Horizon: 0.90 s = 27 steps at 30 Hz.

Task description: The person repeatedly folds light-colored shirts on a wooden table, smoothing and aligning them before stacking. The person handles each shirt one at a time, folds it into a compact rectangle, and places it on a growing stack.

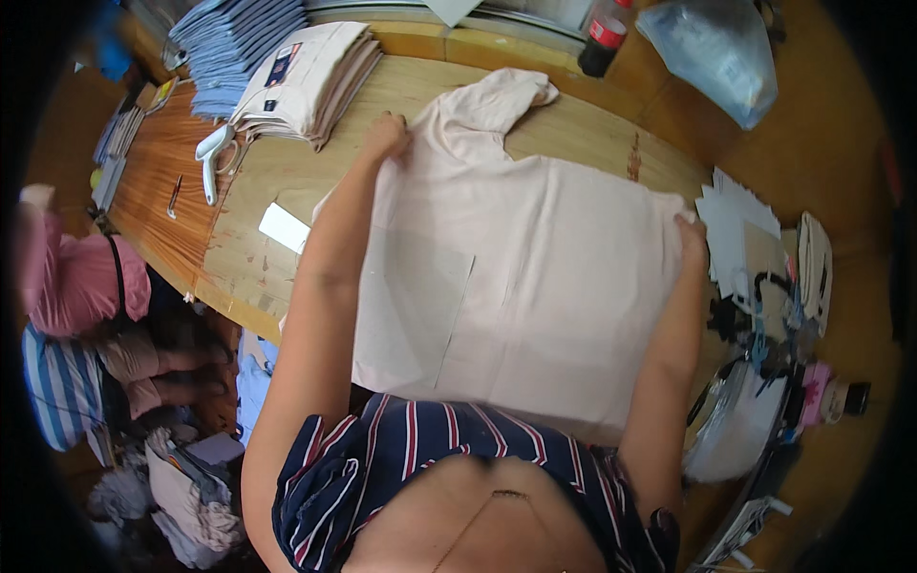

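Note:
A pale pink shirt (573,277) is spread over the table in front of me, one short sleeve (516,91) pointing to the far side. My left hand (390,138) pinches the cloth at its far left, beside that sleeve. At the right edge of the shirt, my right hand (693,237) has its fingers closed on the fabric. A greyish, see-through-looking rectangular sheet (411,306) lies at the shirt's near left; whether it is over or under the cloth I cannot tell.
Folded cream shirts (310,81) and a tall blue stack (234,48) stand far left, near a white handled tool (212,162) and a white card (284,227). Right are papers (740,229); a dark drink bottle (606,38) and plastic bag (716,57) sit behind. Another person (86,277) is at left.

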{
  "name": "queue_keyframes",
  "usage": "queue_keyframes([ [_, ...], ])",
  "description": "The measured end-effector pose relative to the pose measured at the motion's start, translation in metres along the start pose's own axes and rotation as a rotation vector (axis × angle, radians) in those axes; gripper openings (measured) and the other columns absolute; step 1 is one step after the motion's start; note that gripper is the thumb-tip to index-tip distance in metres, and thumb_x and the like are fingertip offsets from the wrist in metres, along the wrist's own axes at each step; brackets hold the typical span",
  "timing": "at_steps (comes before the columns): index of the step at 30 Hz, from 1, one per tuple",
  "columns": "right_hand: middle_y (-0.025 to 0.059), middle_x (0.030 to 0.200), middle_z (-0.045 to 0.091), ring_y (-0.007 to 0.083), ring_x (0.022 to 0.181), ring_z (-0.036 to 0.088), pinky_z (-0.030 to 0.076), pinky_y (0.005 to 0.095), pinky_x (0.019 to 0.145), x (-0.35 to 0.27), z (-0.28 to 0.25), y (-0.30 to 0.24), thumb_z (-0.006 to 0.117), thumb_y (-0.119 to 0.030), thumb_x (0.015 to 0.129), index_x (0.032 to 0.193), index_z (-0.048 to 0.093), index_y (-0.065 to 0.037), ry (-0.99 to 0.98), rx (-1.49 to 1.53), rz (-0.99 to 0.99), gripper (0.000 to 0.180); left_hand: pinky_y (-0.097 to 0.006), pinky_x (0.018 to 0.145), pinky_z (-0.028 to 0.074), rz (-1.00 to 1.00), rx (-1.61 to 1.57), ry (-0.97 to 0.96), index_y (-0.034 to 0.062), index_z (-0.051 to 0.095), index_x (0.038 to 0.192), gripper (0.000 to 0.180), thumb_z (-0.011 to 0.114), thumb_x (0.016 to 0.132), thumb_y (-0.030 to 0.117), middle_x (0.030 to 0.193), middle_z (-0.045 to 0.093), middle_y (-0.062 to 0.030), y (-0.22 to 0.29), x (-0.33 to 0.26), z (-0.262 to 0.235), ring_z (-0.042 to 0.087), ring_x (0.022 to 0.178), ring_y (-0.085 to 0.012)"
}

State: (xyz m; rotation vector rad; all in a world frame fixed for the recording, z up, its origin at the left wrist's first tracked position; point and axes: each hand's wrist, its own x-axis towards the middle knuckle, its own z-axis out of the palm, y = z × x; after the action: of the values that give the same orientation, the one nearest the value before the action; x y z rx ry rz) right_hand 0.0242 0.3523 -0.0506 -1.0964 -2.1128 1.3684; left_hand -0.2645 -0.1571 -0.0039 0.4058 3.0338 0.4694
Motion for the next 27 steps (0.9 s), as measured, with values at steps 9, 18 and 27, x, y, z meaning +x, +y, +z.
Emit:
queue_keyframes([
  [9, 0.0081, 0.099, 0.049, 0.0157, 0.094, 0.046, 0.036, 0.0248, 0.084, -0.206, -0.118, -0.077, 0.052, 0.010, 0.073, 0.127, 0.027, -0.009, -0.008, 0.564, -0.261, 0.063, -0.022, 0.066, 0.038, 0.413, -0.594, -0.154, 0.0005, 0.056, 0.087, 0.012, 0.047, 0.085, 0.008, 0.078, 0.054, -0.0008, -0.063, -0.111, -0.116, 0.046, 0.073, -0.0082],
  [18, 0.0043, 0.086, 0.051, 0.0141, 0.085, 0.050, 0.037, 0.0218, 0.079, -0.309, -0.126, 0.016, 0.052, 0.016, 0.059, 0.079, 0.058, 0.000, 0.021, -0.095, -0.126, 0.027, -0.044, 0.098, 0.019, 0.399, 0.008, -0.405, 0.0098, 0.038, 0.117, 0.078, 0.074, 0.048, 0.011, 0.114, 0.042, -0.0136, -0.110, -0.306, -0.071, 0.032, 0.114, -0.0329],
  [27, 0.0188, 0.109, 0.049, 0.0327, 0.103, 0.045, 0.035, 0.0400, 0.088, -0.330, -0.076, -0.045, 0.046, 0.000, 0.074, 0.095, 0.058, -0.005, 0.042, -1.276, 0.016, 0.025, -0.038, 0.082, 0.036, 0.548, -0.131, -0.213, 0.0059, 0.049, 0.100, 0.054, 0.071, 0.051, 0.008, 0.096, 0.046, -0.0137, -0.129, -0.325, -0.060, 0.043, 0.095, -0.0321],
])
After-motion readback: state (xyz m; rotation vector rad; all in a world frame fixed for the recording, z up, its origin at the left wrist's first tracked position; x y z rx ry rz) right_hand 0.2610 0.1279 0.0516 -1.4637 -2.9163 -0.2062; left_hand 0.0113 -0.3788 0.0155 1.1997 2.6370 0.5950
